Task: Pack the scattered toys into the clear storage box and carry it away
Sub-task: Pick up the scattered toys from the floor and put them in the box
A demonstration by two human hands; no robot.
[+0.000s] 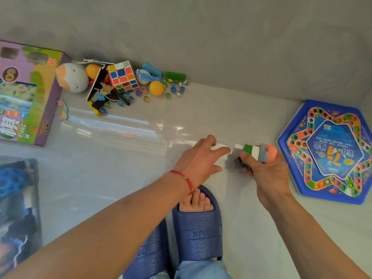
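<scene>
My right hand (pixel 267 174) grips a short stack of toy blocks (pixel 255 153), green, white, grey-blue and salmon, low over the floor. My left hand (pixel 199 156) is just left of the stack with its fingers spread and straight, holding nothing. The clear storage box (pixel 112 127) shows only as faint glossy walls and reflections to the left of my hands. Scattered toys lie against the wall: a puzzle cube (pixel 122 77), an egg-shaped white and orange toy (pixel 71 77), two orange balls (pixel 156 88), several marbles (pixel 173 90) and card pieces.
A purple game box (pixel 26 93) lies at the left, with a dark box holding a blue ball (pixel 16 198) below it. A blue hexagonal board game (pixel 326 152) lies on the floor at the right. My feet in blue slippers (pixel 198 228) are below my hands.
</scene>
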